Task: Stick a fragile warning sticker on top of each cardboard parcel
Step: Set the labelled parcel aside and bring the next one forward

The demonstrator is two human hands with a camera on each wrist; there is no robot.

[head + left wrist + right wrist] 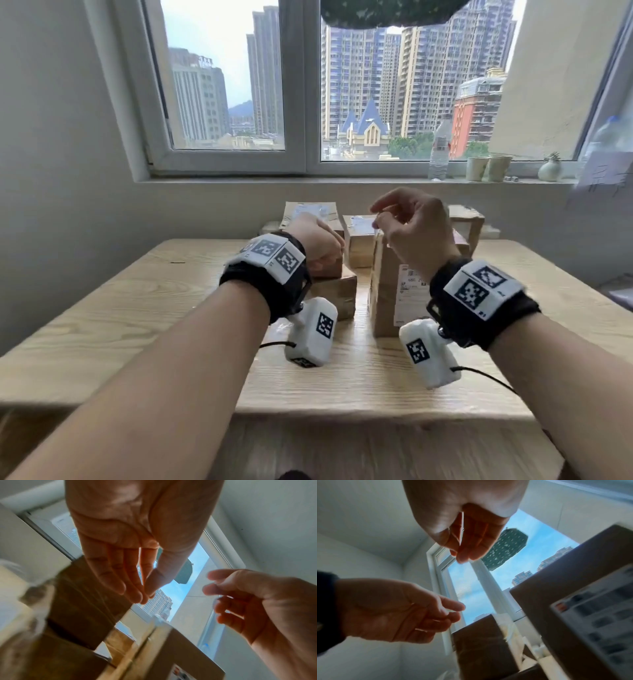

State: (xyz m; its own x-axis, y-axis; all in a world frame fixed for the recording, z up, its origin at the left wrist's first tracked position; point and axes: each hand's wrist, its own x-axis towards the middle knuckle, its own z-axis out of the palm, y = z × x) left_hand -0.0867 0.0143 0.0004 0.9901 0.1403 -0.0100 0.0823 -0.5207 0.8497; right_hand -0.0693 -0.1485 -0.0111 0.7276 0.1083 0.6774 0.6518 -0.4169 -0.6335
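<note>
Several brown cardboard parcels stand together at the back middle of the wooden table (137, 308). A tall parcel (387, 294) with a white shipping label is nearest. A low parcel (337, 294) lies left of it, and another labelled parcel (359, 240) sits behind. My left hand (322, 240) hovers over the low parcel; its fingers (133, 588) are straight with the thumb against their tips. My right hand (380, 216) is raised above the tall parcel, fingers (467, 553) loosely bent beside the thumb. I see no sticker in either hand or on a parcel top.
Behind the table a window sill carries a clear water bottle (440, 150), two pale cups (486, 168) and a small vase (549, 169). More parcels stand at the back left (308, 212) and back right (469, 219). A wall runs along the left.
</note>
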